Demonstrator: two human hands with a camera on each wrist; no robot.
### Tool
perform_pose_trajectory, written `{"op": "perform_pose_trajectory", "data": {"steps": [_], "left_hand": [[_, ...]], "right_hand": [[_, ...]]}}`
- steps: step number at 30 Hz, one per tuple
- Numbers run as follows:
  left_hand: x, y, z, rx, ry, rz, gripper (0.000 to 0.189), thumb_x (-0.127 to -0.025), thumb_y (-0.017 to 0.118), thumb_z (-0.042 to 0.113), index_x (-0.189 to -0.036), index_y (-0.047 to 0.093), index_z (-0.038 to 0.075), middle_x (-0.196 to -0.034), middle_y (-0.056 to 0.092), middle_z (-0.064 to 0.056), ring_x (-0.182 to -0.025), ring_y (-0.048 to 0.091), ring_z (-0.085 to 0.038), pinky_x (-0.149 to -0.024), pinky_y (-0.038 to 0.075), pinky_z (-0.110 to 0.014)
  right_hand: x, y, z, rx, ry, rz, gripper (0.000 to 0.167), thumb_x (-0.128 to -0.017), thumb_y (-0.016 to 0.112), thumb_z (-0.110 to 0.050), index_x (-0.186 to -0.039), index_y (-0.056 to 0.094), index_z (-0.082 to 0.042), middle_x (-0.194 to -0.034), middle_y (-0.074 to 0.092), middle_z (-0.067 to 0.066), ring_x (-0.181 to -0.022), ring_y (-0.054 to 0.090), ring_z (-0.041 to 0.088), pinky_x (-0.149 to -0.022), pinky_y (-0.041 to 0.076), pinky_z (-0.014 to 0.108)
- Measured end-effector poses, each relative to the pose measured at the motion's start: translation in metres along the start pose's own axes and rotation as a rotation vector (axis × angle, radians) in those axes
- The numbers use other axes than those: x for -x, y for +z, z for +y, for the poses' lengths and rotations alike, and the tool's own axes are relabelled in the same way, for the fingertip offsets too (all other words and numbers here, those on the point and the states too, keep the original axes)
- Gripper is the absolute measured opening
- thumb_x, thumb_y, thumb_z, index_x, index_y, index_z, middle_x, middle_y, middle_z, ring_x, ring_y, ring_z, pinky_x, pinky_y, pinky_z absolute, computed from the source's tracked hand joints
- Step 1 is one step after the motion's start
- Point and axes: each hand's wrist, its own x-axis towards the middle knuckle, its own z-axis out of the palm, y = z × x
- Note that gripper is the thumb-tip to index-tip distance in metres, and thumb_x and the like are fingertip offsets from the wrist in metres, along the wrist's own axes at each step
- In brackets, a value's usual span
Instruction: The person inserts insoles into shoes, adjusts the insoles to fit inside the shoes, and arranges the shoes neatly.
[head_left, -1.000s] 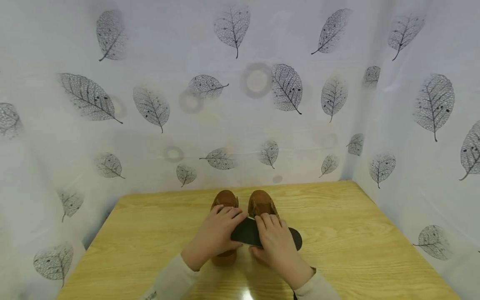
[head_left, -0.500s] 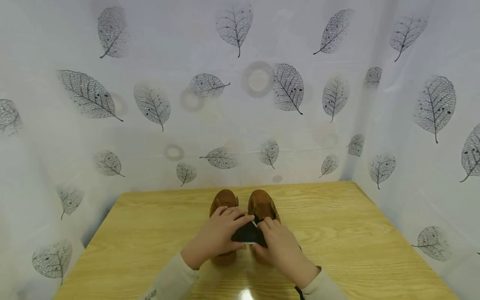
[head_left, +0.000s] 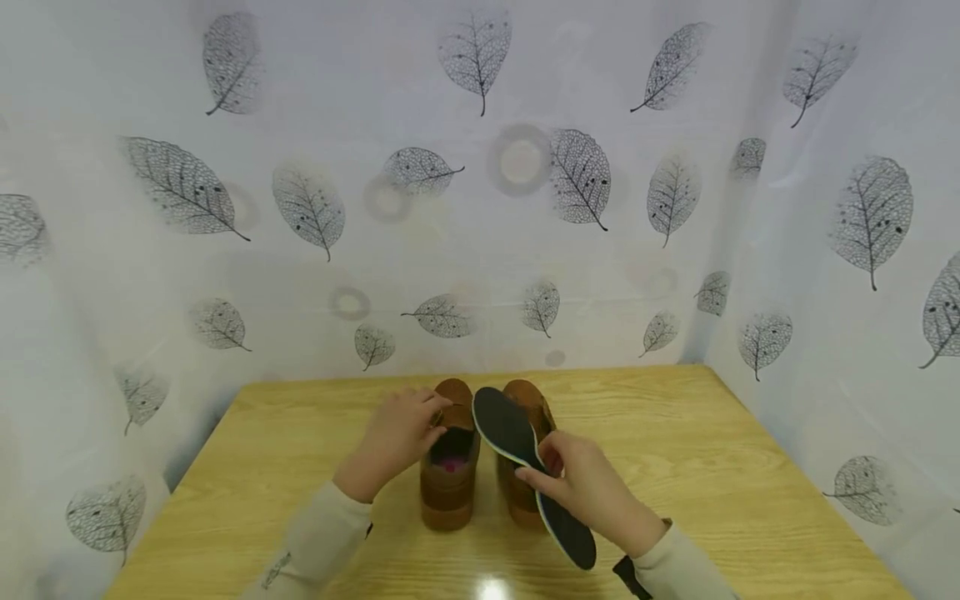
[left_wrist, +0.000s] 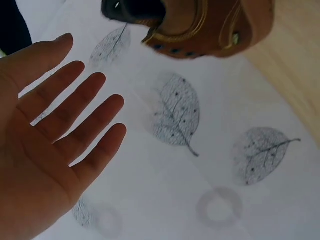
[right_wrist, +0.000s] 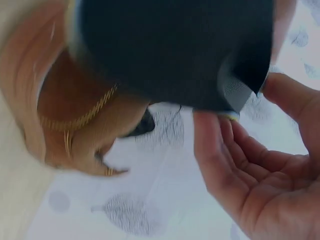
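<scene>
A black insole with a pale edge hangs slantwise over the right brown shoe, partly hiding it. My right hand pinches the insole at its narrow middle between thumb and fingers. In the right wrist view the insole looks bent near the fingertips, and a stitched brown shoe lies behind it. My left hand is beside the left brown shoe, fingers near its tongue. The left wrist view shows that hand with spread fingers and nothing held, apart from the shoe. Inside the left shoe a pink patch shows.
Both shoes stand side by side, toes toward the back, on a wood-grain table. A white curtain printed with grey leaves hangs behind the table and along both sides. Light reflects off the table's front.
My left hand has let go of the insole and moved left, uncovering the left shoe's opening. The insole, bent between both hands half a second ago, now stretches out lengthwise in the right hand.
</scene>
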Motion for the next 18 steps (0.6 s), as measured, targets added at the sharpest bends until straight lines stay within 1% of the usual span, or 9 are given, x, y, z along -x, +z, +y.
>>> {"op": "perform_pose_trajectory", "data": {"steps": [2, 4, 7, 13, 18], "left_hand": [[-0.001, 0.006, 0.001, 0.004, -0.002, -0.04, 0.031, -0.077, 0.081, 0.015, -0.104, 0.069, 0.006, -0.098, 0.066, -0.007, -0.087, 0.063, -0.027, -0.073, 0.052, -0.042], [-0.001, 0.012, 0.003, 0.014, -0.008, -0.063, 0.03, -0.076, 0.082, 0.014, -0.101, 0.068, 0.006, -0.095, 0.064, -0.006, -0.086, 0.062, -0.027, -0.074, 0.052, -0.041], [-0.002, 0.019, 0.004, 0.021, -0.029, -0.076, 0.027, -0.075, 0.082, 0.011, -0.097, 0.067, 0.006, -0.088, 0.06, -0.005, -0.083, 0.06, -0.026, -0.072, 0.051, -0.038], [-0.005, 0.025, 0.004, -0.005, -0.055, -0.073, 0.025, -0.074, 0.083, 0.01, -0.091, 0.065, 0.006, -0.083, 0.055, -0.005, -0.077, 0.057, -0.026, -0.068, 0.05, -0.038], [-0.007, 0.03, 0.004, -0.05, -0.05, -0.064, 0.025, -0.073, 0.083, 0.012, -0.087, 0.064, 0.005, -0.084, 0.055, -0.007, -0.078, 0.057, -0.027, -0.069, 0.05, -0.039]], "right_hand": [[-0.001, 0.001, -0.002, -0.077, 0.02, -0.085, 0.028, -0.086, 0.073, -0.031, -0.082, 0.058, -0.008, -0.069, 0.053, -0.007, -0.059, 0.047, 0.002, -0.053, 0.044, 0.021], [-0.001, 0.002, -0.006, -0.131, 0.049, -0.154, 0.03, -0.086, 0.072, -0.033, -0.081, 0.058, -0.007, -0.066, 0.053, -0.007, -0.054, 0.047, 0.001, -0.049, 0.044, 0.021], [-0.001, 0.005, -0.013, -0.193, 0.088, -0.216, 0.031, -0.085, 0.073, -0.033, -0.076, 0.057, -0.008, -0.06, 0.053, -0.007, -0.046, 0.046, 0.002, -0.043, 0.042, 0.022], [-0.005, 0.007, -0.023, -0.244, 0.123, -0.283, 0.032, -0.085, 0.073, -0.031, -0.068, 0.056, -0.009, -0.05, 0.049, -0.008, -0.037, 0.044, 0.002, -0.037, 0.038, 0.02], [-0.01, 0.009, -0.029, -0.203, 0.126, -0.306, 0.033, -0.084, 0.074, -0.031, -0.065, 0.056, -0.01, -0.047, 0.047, -0.01, -0.035, 0.042, 0.0, -0.037, 0.037, 0.019]]}}
